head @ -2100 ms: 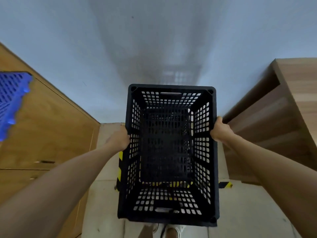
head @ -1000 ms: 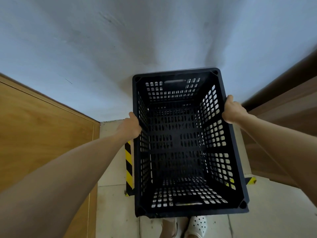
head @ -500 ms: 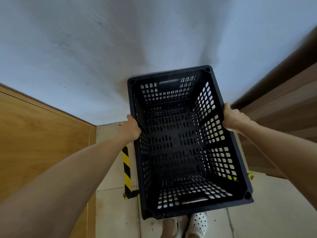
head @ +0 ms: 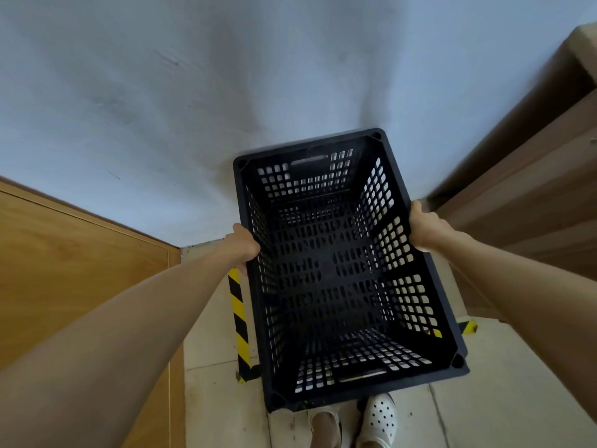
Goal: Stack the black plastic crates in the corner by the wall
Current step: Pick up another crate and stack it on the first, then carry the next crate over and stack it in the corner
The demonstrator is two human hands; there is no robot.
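A black perforated plastic crate [head: 336, 273] fills the middle of the head view, open side up and twisted a little clockwise. My left hand [head: 240, 248] grips its left rim and my right hand [head: 426, 226] grips its right rim. The crate's far end lies close to the pale wall [head: 226, 92]. Through its holes I see more black lattice below, but I cannot tell whether that is another crate.
A wooden panel [head: 74, 270] stands at the left and stepped wooden furniture [head: 529, 189] at the right. Yellow-black hazard tape [head: 239, 321] runs on the tiled floor beside the crate. My feet in white shoes [head: 378, 421] are just below it.
The crate has turned slightly clockwise and shifted right and down toward the wall corner. Both hands keep the same grip on its rims.
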